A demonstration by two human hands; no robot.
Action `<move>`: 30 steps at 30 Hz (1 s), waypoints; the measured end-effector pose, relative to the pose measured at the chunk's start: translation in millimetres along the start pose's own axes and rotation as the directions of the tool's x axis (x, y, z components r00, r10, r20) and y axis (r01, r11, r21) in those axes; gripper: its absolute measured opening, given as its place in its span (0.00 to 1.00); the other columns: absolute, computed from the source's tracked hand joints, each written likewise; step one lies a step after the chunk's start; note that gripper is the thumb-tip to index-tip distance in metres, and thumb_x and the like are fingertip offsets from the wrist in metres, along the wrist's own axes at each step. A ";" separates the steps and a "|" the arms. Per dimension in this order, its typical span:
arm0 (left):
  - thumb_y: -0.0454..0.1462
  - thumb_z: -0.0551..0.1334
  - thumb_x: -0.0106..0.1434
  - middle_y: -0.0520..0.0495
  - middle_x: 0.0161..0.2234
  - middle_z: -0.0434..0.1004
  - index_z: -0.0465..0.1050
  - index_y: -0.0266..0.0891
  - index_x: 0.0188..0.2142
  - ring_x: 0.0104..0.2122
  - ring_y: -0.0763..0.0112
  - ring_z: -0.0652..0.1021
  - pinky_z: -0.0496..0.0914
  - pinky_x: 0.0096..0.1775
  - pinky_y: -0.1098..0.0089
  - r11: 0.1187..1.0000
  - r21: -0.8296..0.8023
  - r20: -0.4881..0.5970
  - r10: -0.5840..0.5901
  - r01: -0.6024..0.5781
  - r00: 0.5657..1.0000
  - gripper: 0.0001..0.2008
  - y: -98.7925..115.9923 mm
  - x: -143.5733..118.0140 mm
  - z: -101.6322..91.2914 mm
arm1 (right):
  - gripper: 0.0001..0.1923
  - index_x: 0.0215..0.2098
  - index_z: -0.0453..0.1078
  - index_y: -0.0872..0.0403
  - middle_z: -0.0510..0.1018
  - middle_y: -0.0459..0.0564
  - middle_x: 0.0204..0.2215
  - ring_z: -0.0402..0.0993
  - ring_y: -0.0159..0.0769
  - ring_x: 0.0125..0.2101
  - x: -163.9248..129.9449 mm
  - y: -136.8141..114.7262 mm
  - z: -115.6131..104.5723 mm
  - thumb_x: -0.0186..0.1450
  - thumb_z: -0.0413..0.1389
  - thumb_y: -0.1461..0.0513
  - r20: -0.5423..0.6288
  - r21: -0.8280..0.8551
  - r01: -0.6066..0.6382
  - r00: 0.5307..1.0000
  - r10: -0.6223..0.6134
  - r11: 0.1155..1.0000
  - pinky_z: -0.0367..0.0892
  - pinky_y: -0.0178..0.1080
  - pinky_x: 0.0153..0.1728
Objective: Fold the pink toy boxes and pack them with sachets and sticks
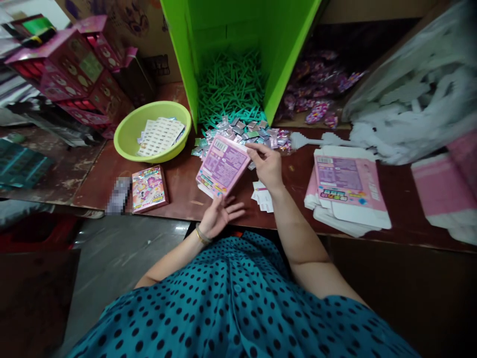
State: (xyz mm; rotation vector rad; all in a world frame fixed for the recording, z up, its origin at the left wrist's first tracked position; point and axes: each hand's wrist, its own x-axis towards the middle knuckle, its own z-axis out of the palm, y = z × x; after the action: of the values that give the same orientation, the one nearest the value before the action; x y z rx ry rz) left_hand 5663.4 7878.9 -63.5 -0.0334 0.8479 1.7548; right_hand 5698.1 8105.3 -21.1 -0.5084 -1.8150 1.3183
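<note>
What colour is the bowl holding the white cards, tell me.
The bowl is lime green, plain and unpatterned, seen in the head view, left of the pink box in both hands.

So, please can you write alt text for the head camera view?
Two bare hands hold a pink box over a brown table: right hand on top, left hand beneath. Nearby are flat pink cartons and a green bowl.
</note>
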 end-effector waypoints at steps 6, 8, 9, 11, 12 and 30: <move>0.36 0.79 0.50 0.45 0.45 0.82 0.71 0.51 0.61 0.38 0.68 0.83 0.76 0.40 0.71 0.828 0.451 -0.005 0.375 -0.333 0.927 0.39 46.2 -11.2 -0.8 | 0.16 0.43 0.80 0.52 0.84 0.50 0.43 0.80 0.40 0.45 9.1 -22.1 -3.5 0.67 0.60 0.50 0.108 -0.003 0.101 0.989 -0.100 0.995 0.75 0.47 0.52; 0.29 0.80 0.42 0.46 0.49 0.81 0.73 0.50 0.58 0.48 0.66 0.81 0.74 0.49 0.72 0.697 0.511 -0.052 0.609 -0.502 0.792 0.44 72.9 9.0 -6.8 | 0.14 0.40 0.80 0.51 0.83 0.49 0.42 0.79 0.39 0.44 5.4 -25.1 2.0 0.68 0.60 0.51 0.160 0.014 0.112 0.981 -0.113 0.994 0.74 0.45 0.51; 0.29 0.81 0.41 0.45 0.48 0.82 0.76 0.46 0.55 0.49 0.64 0.81 0.74 0.51 0.70 0.684 0.535 -0.039 0.607 -0.496 0.794 0.40 82.9 20.7 -9.7 | 0.14 0.39 0.79 0.52 0.83 0.49 0.40 0.78 0.38 0.43 4.6 -25.1 4.7 0.68 0.60 0.51 0.166 0.021 0.110 0.980 -0.112 0.994 0.74 0.44 0.50; 0.33 0.80 0.43 0.43 0.42 0.84 0.80 0.39 0.44 0.42 0.62 0.82 0.75 0.48 0.67 0.695 0.584 0.042 0.490 -0.419 0.871 0.27 94.2 41.9 -14.6 | 0.15 0.38 0.77 0.53 0.82 0.49 0.37 0.77 0.36 0.40 8.5 -21.6 7.3 0.69 0.59 0.50 0.179 0.032 0.076 0.981 -0.081 0.997 0.74 0.42 0.46; 0.35 0.80 0.45 0.43 0.39 0.84 0.80 0.37 0.40 0.39 0.63 0.82 0.76 0.46 0.66 0.691 0.609 0.092 0.427 -0.390 0.900 0.22 96.1 50.2 -16.2 | 0.15 0.38 0.77 0.53 0.81 0.48 0.36 0.76 0.35 0.39 13.8 -17.7 6.6 0.69 0.59 0.50 0.192 0.037 0.050 0.980 -0.056 0.998 0.74 0.40 0.44; 0.39 0.80 0.49 0.39 0.39 0.86 0.81 0.32 0.39 0.38 0.57 0.85 0.78 0.49 0.59 0.869 0.393 -0.128 0.375 -0.300 0.918 0.21 93.9 136.5 -75.9 | 0.18 0.57 0.77 0.49 0.73 0.55 0.64 0.65 0.45 0.67 -193.4 44.6 25.5 0.71 0.55 0.57 0.941 -0.071 -0.166 0.317 0.121 0.984 0.58 0.55 0.69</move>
State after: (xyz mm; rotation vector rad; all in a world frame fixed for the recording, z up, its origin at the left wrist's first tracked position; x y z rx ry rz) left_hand 5504.4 7939.5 -128.9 0.2017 1.3907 1.9105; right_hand 5784.8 7968.0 -138.1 0.2830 -2.7133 2.0233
